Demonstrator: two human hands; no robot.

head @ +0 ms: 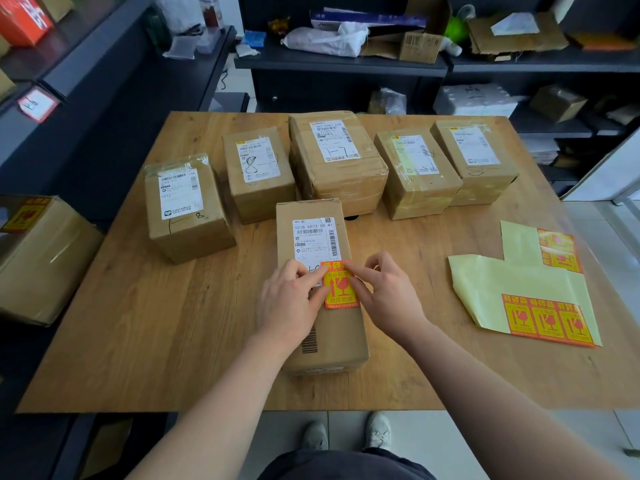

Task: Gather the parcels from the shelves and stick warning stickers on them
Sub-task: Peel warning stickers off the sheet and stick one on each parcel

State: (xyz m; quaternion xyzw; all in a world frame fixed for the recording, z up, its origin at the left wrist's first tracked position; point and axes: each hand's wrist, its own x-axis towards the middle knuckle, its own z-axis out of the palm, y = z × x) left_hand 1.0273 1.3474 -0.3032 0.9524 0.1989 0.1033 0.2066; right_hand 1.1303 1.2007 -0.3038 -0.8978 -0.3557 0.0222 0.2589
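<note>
Left hand (294, 299) & right hand (388, 292), centre frame: fingertips of both press orange-yellow fragile sticker (341, 289) flat onto top of long parcel (329, 337), at lower-right corner of its shipping label (313, 239); neither pinches anything. Parcel lies on wooden table (173, 341), centre. Five more parcels (337, 157) in row behind it. Sticker sheet (526, 292), part-used, lies at right of frame.

At frame centre, the left hand (291, 301) and right hand (386, 294) press a red-and-yellow warning sticker (341, 291) onto a long brown cardboard parcel (310, 213). 5 more cardboard parcels (337, 168) sit above it.
</note>
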